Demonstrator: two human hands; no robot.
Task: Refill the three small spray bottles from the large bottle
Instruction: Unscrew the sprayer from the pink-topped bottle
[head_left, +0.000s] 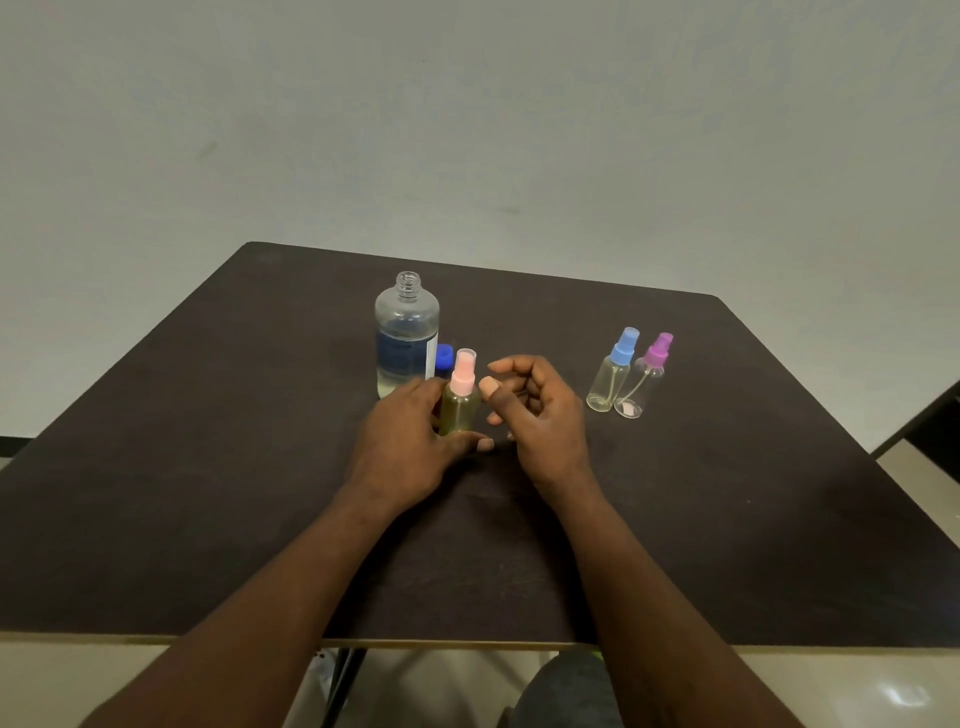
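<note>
A small spray bottle with a pink top stands upright at the middle of the dark table, and my left hand grips its body. My right hand hovers just right of it, fingers loosely curled and holding nothing. Behind them stands the large clear bottle, uncapped, with a blue label and liquid in its lower part. Its blue cap sits beside it. To the right stand the blue-topped spray bottle and the purple-topped spray bottle, side by side and touching.
The table's near edge runs across the bottom of the view, with a leg and my knee below it. A pale wall lies behind the far edge. A dark piece of furniture shows at the right border.
</note>
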